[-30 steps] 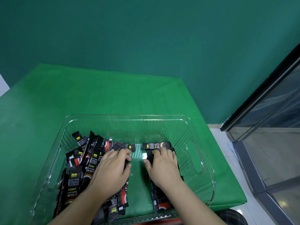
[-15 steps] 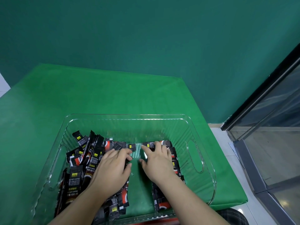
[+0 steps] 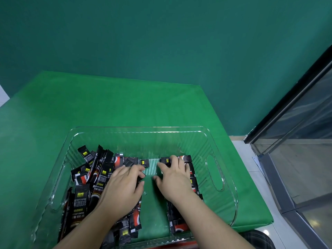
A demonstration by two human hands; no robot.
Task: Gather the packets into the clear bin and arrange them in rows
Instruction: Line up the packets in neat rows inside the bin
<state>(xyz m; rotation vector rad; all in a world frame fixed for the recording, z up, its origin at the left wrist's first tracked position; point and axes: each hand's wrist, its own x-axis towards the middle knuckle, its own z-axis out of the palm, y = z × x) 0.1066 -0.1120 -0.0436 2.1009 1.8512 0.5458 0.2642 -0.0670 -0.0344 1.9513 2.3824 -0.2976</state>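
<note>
A: What is the clear bin (image 3: 213,177) looking like?

B: It is sitting on the table (image 3: 107,108), which is wearing a smooth green cloth with a soft, matte surface. The bin is a rounded rectangle of transparent plastic, with ribbed walls and an oval handle slot cut into each short side.

A: And the packets?

B: They are lying inside it in two groups. The left pile of packets (image 3: 89,178) is sprawling loosely, with slim glossy black sachets bearing red curves, small yellow squares and white lettering, overlapping at all angles and some tilting up against the left wall. The right row of packets (image 3: 193,184) is lying flatter and straighter, running from the near wall toward the far one. A bare strip of bin floor is showing between the two groups.

A: How are the hands sitting?

B: The left hand (image 3: 122,189) is resting palm down on the inner edge of the left pile, fingers bent, their tips pressing on a packet at the edge of the strip; its grip is looking narrow, though I cannot tell whether it is actually clasping one. The right hand (image 3: 175,178) is lying over the right row, its fingertips curling around the black packet at the far end (image 3: 166,160), a narrow pinching grip.

A: Anything beside the table?

B: Pale floor tiles (image 3: 240,150) and a dark-framed glass panel (image 3: 296,141) are showing at the right.
</note>
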